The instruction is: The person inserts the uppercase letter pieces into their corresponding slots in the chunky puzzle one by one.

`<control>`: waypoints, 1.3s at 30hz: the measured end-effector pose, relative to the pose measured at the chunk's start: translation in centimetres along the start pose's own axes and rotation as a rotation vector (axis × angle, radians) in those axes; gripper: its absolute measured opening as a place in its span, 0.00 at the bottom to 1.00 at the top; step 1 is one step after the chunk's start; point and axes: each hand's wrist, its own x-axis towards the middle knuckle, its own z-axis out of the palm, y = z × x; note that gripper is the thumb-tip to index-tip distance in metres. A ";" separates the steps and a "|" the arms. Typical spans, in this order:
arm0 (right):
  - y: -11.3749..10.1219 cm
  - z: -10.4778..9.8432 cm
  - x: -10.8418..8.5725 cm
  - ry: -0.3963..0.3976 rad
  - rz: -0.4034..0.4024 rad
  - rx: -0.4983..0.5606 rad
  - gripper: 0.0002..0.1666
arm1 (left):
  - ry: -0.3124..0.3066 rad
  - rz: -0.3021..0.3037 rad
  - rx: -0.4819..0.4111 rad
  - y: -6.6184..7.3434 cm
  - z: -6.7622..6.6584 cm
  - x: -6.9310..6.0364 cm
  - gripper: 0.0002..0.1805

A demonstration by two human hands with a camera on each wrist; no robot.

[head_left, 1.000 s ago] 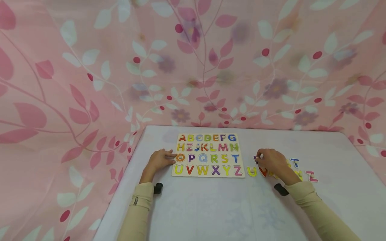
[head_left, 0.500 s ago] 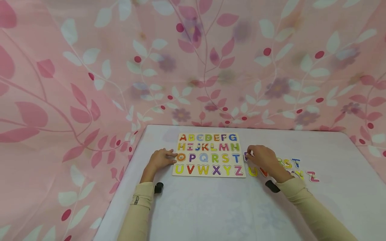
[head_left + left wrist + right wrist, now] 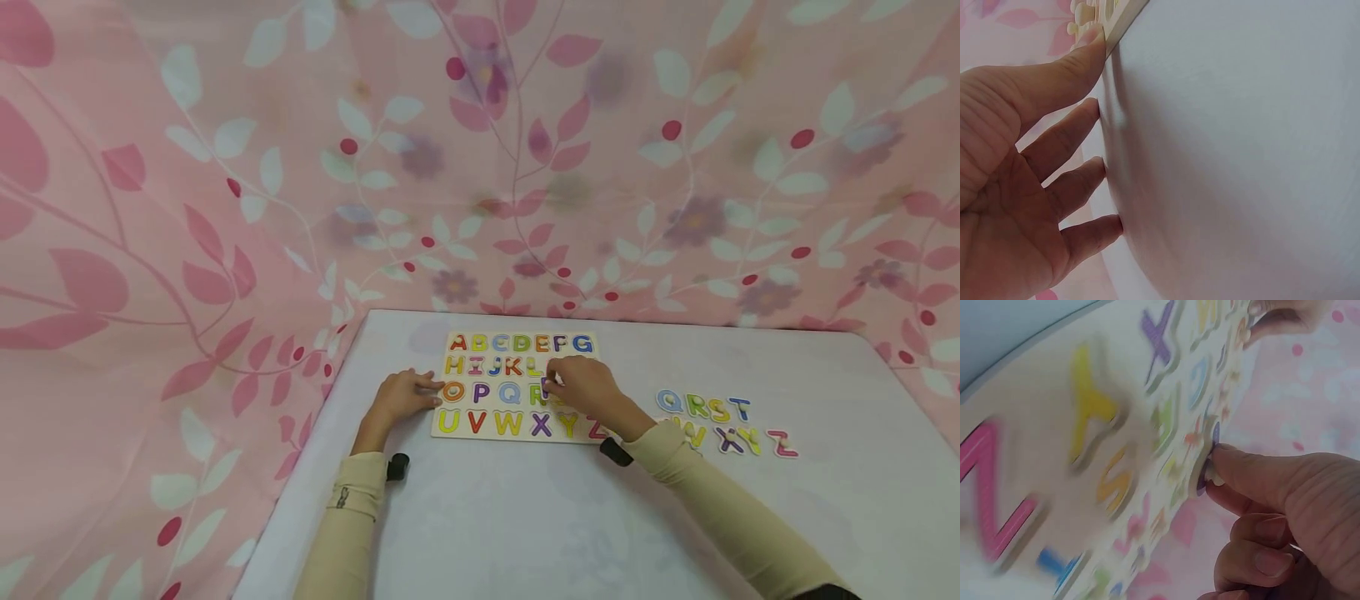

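An alphabet puzzle board (image 3: 495, 407) lies on the table. Knobbed letters fill its upper rows; where my hand does not cover them, the lower rows show coloured letter recesses. My left hand (image 3: 405, 396) rests at the board's left edge, fingers fairly straight; in the left wrist view its thumb (image 3: 1079, 65) touches the board's side. Over the right part of the board, my right hand (image 3: 588, 387) pinches a purple letter piece (image 3: 1205, 459) by its knob between thumb and forefinger. The piece looks like the P and is tilted on edge, above the board.
Right of the board lie loose letters in two rows: Q (image 3: 670, 401), R (image 3: 697, 406), S (image 3: 718, 410), T (image 3: 739, 408), then W (image 3: 690, 433), X (image 3: 730, 440), Y (image 3: 749, 440) and Z (image 3: 782, 443). A floral curtain (image 3: 480, 167) hangs behind the table.
My right hand has lifted the purple letter piece from the loose letters and carried it left over the board. My left hand stays at the board's left edge.
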 end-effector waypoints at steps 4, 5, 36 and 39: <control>-2.1 0.7 1.4 -0.001 -0.032 0.039 0.08 | -0.004 0.009 -0.006 0.2 0.2 0.2 0.20; -2.6 0.9 1.7 -0.004 -0.038 0.046 0.08 | -0.006 0.009 -0.009 0.2 0.3 0.2 0.20; -7.8 5.1 6.6 -0.059 -0.126 0.043 0.12 | 0.014 -0.001 0.011 -0.1 0.3 0.1 0.19; -7.9 5.2 6.7 -0.066 -0.118 0.028 0.12 | 0.011 -0.004 0.010 -0.3 0.3 0.1 0.20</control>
